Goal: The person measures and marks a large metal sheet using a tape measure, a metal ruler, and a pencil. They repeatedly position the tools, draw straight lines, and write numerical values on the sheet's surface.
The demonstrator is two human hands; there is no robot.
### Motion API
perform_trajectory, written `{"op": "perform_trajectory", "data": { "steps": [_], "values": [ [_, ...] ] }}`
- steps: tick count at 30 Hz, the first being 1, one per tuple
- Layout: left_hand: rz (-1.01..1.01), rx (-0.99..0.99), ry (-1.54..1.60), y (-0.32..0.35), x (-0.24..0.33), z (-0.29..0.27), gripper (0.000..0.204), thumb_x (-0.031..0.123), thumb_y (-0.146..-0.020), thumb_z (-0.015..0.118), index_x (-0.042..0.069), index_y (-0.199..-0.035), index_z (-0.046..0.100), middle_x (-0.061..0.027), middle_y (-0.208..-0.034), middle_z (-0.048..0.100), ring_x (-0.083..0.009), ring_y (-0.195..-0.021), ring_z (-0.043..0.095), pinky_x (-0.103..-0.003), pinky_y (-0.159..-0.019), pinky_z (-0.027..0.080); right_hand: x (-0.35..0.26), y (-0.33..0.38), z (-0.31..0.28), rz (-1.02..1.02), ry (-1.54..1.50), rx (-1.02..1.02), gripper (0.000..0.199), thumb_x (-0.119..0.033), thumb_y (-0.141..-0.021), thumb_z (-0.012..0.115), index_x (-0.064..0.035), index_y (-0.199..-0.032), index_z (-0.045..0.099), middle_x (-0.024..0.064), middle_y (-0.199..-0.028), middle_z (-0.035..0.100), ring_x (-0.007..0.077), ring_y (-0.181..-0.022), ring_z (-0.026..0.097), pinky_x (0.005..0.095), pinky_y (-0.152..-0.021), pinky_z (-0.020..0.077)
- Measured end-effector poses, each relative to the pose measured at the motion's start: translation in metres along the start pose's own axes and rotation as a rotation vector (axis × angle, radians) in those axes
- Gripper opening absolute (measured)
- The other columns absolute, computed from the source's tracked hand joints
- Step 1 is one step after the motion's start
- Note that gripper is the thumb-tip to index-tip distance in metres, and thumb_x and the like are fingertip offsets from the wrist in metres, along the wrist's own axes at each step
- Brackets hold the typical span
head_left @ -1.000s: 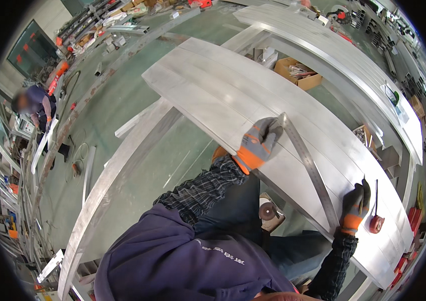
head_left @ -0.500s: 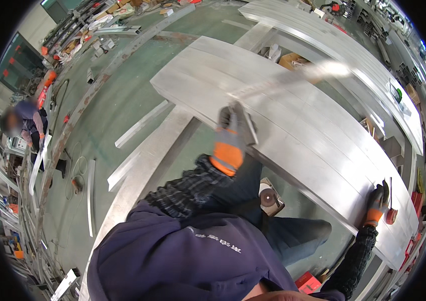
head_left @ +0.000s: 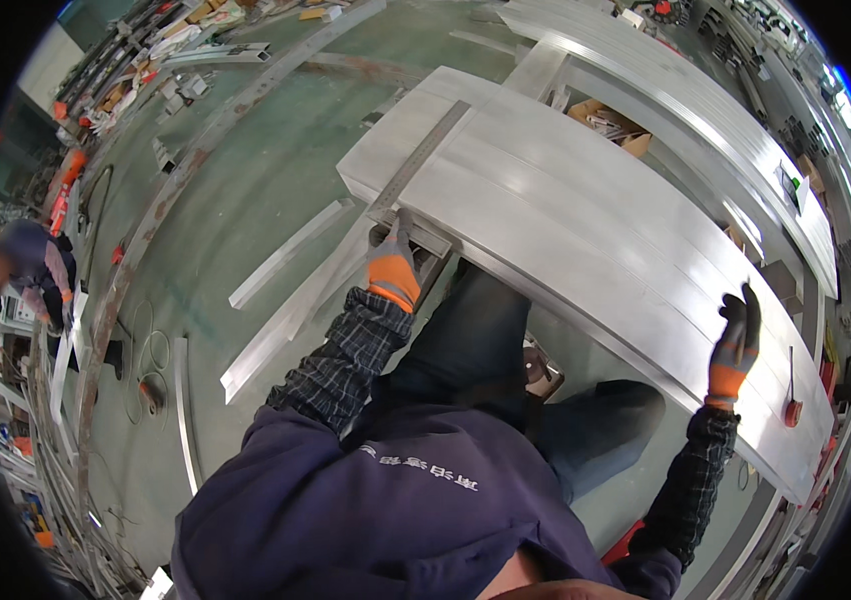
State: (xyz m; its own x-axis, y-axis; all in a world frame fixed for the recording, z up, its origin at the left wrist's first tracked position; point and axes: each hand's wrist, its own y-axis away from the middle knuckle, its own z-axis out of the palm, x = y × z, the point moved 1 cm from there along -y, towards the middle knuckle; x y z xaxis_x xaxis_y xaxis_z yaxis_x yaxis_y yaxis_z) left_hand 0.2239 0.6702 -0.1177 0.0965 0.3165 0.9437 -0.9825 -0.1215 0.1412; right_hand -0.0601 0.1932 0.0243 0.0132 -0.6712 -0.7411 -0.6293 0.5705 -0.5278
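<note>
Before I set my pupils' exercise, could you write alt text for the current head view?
A gloved left hand holds a metal square laid across a silvery panel; the gloved right hand, open, is over the panel near a red tape measure.
</note>
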Motion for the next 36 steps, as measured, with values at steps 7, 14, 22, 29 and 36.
{"op": "perform_trajectory", "data": {
  "steps": [7,14,22,29,36],
  "values": [
    [0.43,-0.289,-0.483,-0.029,-0.035,-0.013,0.067,0.053,-0.095,0.079,0.006,-0.137,0.055,-0.0037,-0.071,0.064,-0.0204,-0.067,0.068,-0.035,-0.064,0.059,-0.146,0.003,0.213,-0.352,0.01,-0.422,0.038,0.004,-0.094,0.07,-0.0016,-0.131,0.065,0.0164,-0.122,0.074,0.0297,-0.114,0.073,0.0397,-0.1,0.0574],
    [0.458,-0.317,-0.439,-0.03,-0.023,-0.008,0.076,0.023,-0.089,0.082,0.005,-0.153,0.047,-0.0155,-0.105,0.072,-0.0324,-0.088,0.071,-0.042,-0.083,0.06,-0.19,0.022,0.35,-0.593,0.102,-0.771,0.061,-0.03,-0.083,0.084,-0.0047,-0.136,0.065,0.0171,-0.121,0.071,0.04,-0.111,0.065,0.0476,-0.099,0.0511],
    [0.548,-0.173,-0.617,-0.024,-0.031,-0.016,0.069,0.016,-0.09,0.079,0.0,-0.151,0.05,-0.0167,-0.129,0.068,-0.037,-0.11,0.067,-0.046,-0.093,0.058,-0.175,0.024,0.371,-0.667,0.094,-0.724,0.039,-0.023,-0.077,0.086,-0.0045,-0.108,0.071,0.013,-0.113,0.075,0.0379,-0.104,0.068,0.0471,-0.091,0.0549],
    [0.63,-0.131,-0.731,-0.025,-0.037,-0.013,0.069,0.014,-0.09,0.075,-0.003,-0.152,0.05,-0.0137,-0.138,0.067,-0.0355,-0.12,0.067,-0.048,-0.096,0.054,-0.172,0.023,0.376,-0.69,0.059,-0.67,0.042,-0.026,-0.075,0.088,-0.0057,-0.107,0.071,0.011,-0.11,0.077,0.038,-0.099,0.07,0.0484,-0.087,0.0562],
    [0.888,-0.173,-1.199,-0.018,-0.035,-0.027,0.055,0.008,-0.105,0.055,-0.005,-0.157,0.044,-0.018,-0.147,0.063,-0.0308,-0.121,0.068,-0.043,-0.094,0.054,-0.185,0.02,0.381,-0.64,0.076,-0.682,0.042,-0.021,-0.071,0.091,-0.005,-0.104,0.07,0.01,-0.107,0.078,0.0366,-0.097,0.071,0.0483,-0.086,0.057]
  ]
}}
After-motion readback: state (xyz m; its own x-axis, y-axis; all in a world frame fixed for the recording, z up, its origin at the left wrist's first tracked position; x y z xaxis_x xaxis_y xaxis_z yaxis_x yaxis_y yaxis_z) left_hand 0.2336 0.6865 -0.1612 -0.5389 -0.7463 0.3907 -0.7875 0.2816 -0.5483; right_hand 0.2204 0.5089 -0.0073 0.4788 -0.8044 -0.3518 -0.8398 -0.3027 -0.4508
